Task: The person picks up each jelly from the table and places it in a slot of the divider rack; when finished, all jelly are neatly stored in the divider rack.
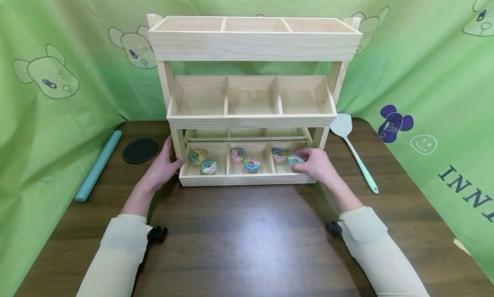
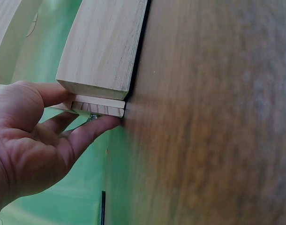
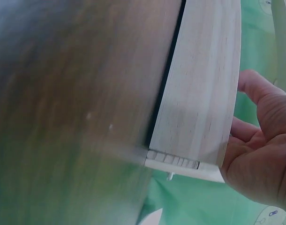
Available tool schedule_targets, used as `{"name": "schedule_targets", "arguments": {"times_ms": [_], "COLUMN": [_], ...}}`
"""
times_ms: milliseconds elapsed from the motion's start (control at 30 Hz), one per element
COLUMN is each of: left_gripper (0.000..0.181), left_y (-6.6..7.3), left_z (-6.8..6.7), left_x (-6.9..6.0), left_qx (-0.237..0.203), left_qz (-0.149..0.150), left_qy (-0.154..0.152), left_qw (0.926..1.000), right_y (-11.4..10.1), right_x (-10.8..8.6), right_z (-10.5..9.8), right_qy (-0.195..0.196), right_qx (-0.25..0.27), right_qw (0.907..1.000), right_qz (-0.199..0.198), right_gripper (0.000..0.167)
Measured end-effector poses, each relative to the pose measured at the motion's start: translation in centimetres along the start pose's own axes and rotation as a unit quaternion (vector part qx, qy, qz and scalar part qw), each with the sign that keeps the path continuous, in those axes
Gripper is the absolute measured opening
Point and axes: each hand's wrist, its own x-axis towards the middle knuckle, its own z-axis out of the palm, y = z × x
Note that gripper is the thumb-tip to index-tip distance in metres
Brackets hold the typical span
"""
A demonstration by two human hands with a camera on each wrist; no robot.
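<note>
Two small jelly cups (image 1: 251, 164) with printed lids sit in the middle compartment of the wooden rack's bottom tray (image 1: 247, 181). Another pair of cups (image 1: 209, 166) lies in the left compartment. At the right compartment, my right hand (image 1: 317, 165) pinches a jelly cup (image 1: 295, 159) between thumb and finger, beside another cup (image 1: 278, 155). That grip is hidden behind the front board (image 3: 199, 79) in the right wrist view. My left hand (image 1: 164, 165) touches the tray's left end, its thumb at the front corner and fingers (image 2: 94, 131) against the outer side.
The rack's middle tray (image 1: 252, 121) and top tray (image 1: 254, 46) each have three compartments. A light blue roll (image 1: 98, 166) and black disc (image 1: 140, 151) lie left on the brown table (image 1: 239, 237). A spatula (image 1: 359, 155) lies right. Green cloth (image 1: 50, 130) surrounds the table.
</note>
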Motion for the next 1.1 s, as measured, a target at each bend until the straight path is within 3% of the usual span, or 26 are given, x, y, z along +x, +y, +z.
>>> {"name": "schedule_targets", "arguments": {"times_ms": [367,567,767,933,1000,1100], "left_gripper": [0.091,0.09,0.09,0.09,0.091,0.089], "left_y": [0.1,0.2,0.2,0.2,0.4,0.9], "left_z": [0.2,0.6,0.7,0.6,0.4,0.2], "left_x": [0.1,0.3,0.3,0.0,-0.2,-0.6], "left_qx": [-0.004,-0.002,0.0,0.007,0.029,0.113], "left_qz": [0.001,0.001,0.0,0.005,0.006,0.001], "left_qy": [-0.005,-0.006,-0.008,-0.006,0.001,0.018], "left_qw": [1.0,1.0,1.0,0.9999,0.9996,0.9934], "right_y": [-0.5,-0.5,-0.8,-1.9,-2.5,-3.4], "right_x": [0.4,-0.3,-1.1,-1.3,-1.4,-1.6], "right_z": [0.4,0.0,-0.6,-0.5,-0.4,-0.2], "right_qy": [-0.036,-0.025,0.061,0.173,0.2,0.205], "right_qx": [-0.026,-0.019,-0.008,0.042,0.054,0.063], "right_qw": [0.9986,0.9988,0.9974,0.9841,0.978,0.9753], "right_qz": [0.03,0.037,0.039,-0.006,-0.029,-0.054], "right_gripper": [0.049,0.052,0.046,0.03,0.025,0.023]}}
